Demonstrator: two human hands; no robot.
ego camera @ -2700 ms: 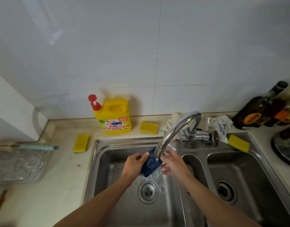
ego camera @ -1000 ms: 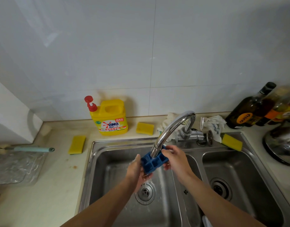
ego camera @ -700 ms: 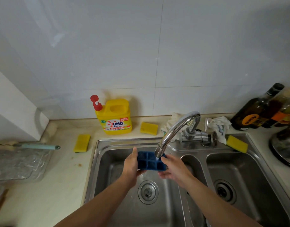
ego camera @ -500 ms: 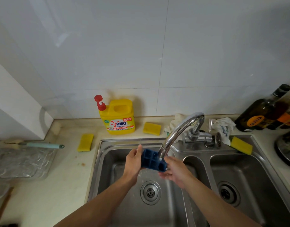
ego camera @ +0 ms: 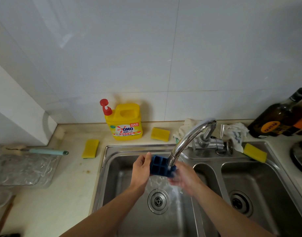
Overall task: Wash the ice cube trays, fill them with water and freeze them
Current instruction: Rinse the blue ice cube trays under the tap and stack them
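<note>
Two hands meet just under the tap spout. The left hand grips the tray by its left end. The right hand, blurred, is at the other end, its grip unclear. Water spills below, so this looks like rinsing. Filling next calls for levelling the tray under the spout.

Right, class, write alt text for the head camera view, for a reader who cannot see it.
A person's left hand and right hand hold a blue ice cube tray under a running faucet, above the left basin of a steel double sink. A yellow detergent bottle and a yellow sponge sit on the counter behind it.
</note>
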